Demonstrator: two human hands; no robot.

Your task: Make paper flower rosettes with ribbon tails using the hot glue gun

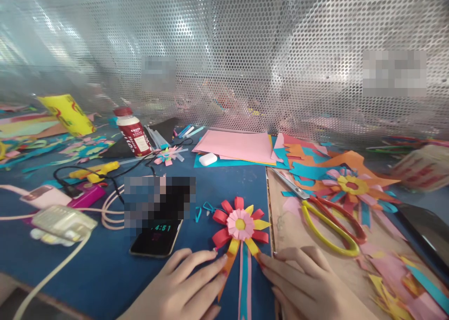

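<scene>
A paper flower rosette (240,224) lies on the blue table in front of me, with red looped petals, yellow points, a pink fringed ring and a yellow centre. Blue and pink ribbon strips (244,278) trail down from it. My left hand (185,285) is at its lower left, fingers stretched out, fingertips touching an orange strip (231,253). On the other side my right hand (308,282) lies with extended fingers, their tips at the end of a yellow strip (251,247). Both palms face down, and the thumbs are partly hidden.
Scissors (326,219) with red and yellow handles lie right, beside another paper flower (351,184) and paper scraps. A phone (157,229) and charger cables are left. Behind stand a red-capped bottle (132,133), pink paper sheets (235,144), a white earbud case (208,159) and a perforated metal screen (238,44).
</scene>
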